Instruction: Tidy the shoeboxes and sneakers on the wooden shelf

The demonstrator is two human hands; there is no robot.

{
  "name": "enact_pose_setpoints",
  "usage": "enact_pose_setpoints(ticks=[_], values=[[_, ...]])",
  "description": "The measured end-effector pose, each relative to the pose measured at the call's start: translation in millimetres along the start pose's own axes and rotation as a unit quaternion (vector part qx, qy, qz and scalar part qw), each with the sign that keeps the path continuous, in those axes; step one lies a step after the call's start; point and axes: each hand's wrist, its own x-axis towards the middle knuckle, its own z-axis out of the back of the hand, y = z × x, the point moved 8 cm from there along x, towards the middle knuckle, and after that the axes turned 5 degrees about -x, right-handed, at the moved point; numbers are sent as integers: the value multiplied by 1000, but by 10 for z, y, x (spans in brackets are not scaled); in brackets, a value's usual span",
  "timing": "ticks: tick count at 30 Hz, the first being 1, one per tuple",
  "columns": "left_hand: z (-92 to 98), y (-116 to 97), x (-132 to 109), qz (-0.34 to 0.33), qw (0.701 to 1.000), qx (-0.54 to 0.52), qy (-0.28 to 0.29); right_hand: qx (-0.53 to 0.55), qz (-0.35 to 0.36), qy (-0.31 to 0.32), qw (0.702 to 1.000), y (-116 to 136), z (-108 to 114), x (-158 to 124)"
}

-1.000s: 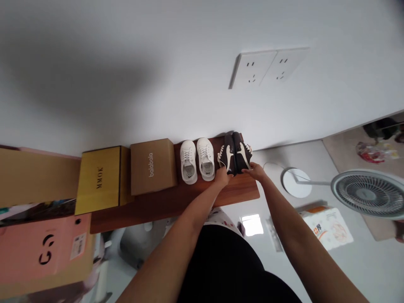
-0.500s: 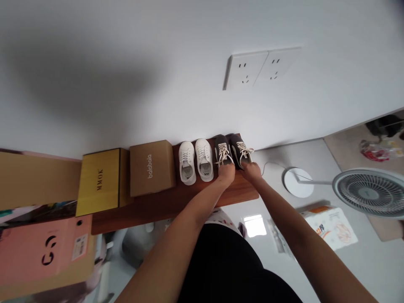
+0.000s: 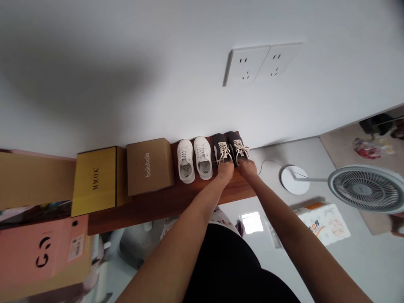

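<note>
Two dark sneakers with cream laces stand side by side at the right end of a brown wooden shelf (image 3: pixel 176 198), toes toward the wall. My left hand (image 3: pixel 226 169) grips the heel end of the left dark sneaker (image 3: pixel 222 147). At the heel of the right dark sneaker (image 3: pixel 237 145) is my right hand (image 3: pixel 247 168), its fingers closed on it. My hands hide both heels. Just left of them sits a pair of white sneakers, the nearer one (image 3: pixel 203 153) and the farther one (image 3: pixel 185 155), also toes to the wall.
A brown box (image 3: pixel 150 168) and a yellow box (image 3: pixel 94 181) share the shelf. A pink box (image 3: pixel 44 248) lies lower left. On the floor at right are a fan (image 3: pixel 362 189) and a white package (image 3: pixel 325 223). Wall sockets (image 3: pixel 263 63) sit above the shoes.
The right dark sneaker and my right hand have shifted slightly left, closer to the left dark sneaker. The whole view has also moved a little.
</note>
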Motion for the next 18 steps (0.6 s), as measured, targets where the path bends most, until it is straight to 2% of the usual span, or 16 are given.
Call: enact_pose_setpoints(ticks=[3, 6, 8, 10, 12, 14, 16, 17, 18], values=[[106, -86, -71, -23, 999, 31, -9, 15, -17, -40, 999, -1, 162, -80], [397, -232, -251, -80, 995, 16, -60, 54, -38, -107, 992, 62, 465, -199], [653, -249, -489, -121, 988, -34, -95, 116, -30, -158, 980, 185, 697, -312], [891, -121, -831, -151, 976, -109, -114, 217, -12, -198, 956, 365, 876, -455], [1039, 201, -1240, -149, 964, -185, -121, 348, -1, -201, 916, 606, 905, -612], [1033, 748, -1656, -84, 957, -252, -116, 483, -3, -155, 862, 944, 732, -777], [914, 1450, -2072, 10, 932, -341, -123, 593, -12, -70, 802, 1397, 387, -967], [842, 1846, -2280, 63, 904, -400, -141, 630, -27, -9, 776, 1655, 153, -1072], [768, 2273, -2492, 124, 859, -466, -171, 654, -41, 76, 751, 1948, -112, -1187]])
